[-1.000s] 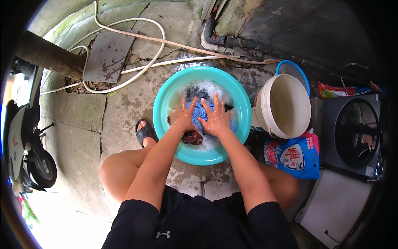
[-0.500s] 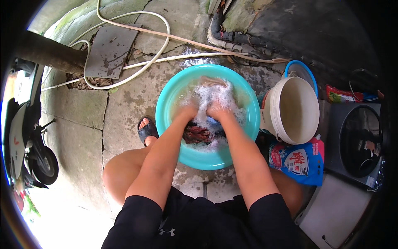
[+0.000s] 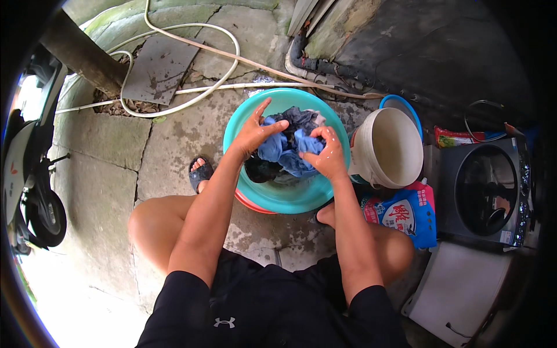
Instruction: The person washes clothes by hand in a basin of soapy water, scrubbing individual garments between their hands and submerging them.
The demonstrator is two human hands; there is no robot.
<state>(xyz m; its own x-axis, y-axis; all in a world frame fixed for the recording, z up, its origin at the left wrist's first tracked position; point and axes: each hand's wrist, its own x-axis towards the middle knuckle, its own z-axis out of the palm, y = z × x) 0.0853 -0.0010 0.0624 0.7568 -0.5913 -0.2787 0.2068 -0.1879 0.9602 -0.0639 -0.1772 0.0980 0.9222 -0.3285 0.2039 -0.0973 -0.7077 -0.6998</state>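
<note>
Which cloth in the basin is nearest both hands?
The blue cloth, bunched between the left hand and right hand; its bright colour sets it apart from the dark grey cloth beyond and black cloth lower left.

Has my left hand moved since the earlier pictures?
Yes: judged against the gray slab, your left hand has shifted forward and leftward, closer to it.

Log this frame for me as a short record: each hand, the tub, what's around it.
Left hand: fingers spread, at the blue cloth
Right hand: fingers curled at the same cloth; grip unclear
Tub: round, teal, holding blue and dark cloth
Right of tub: whitish bucket, blue-and-pink bag
Beyond tub: looped pale hose
</note>
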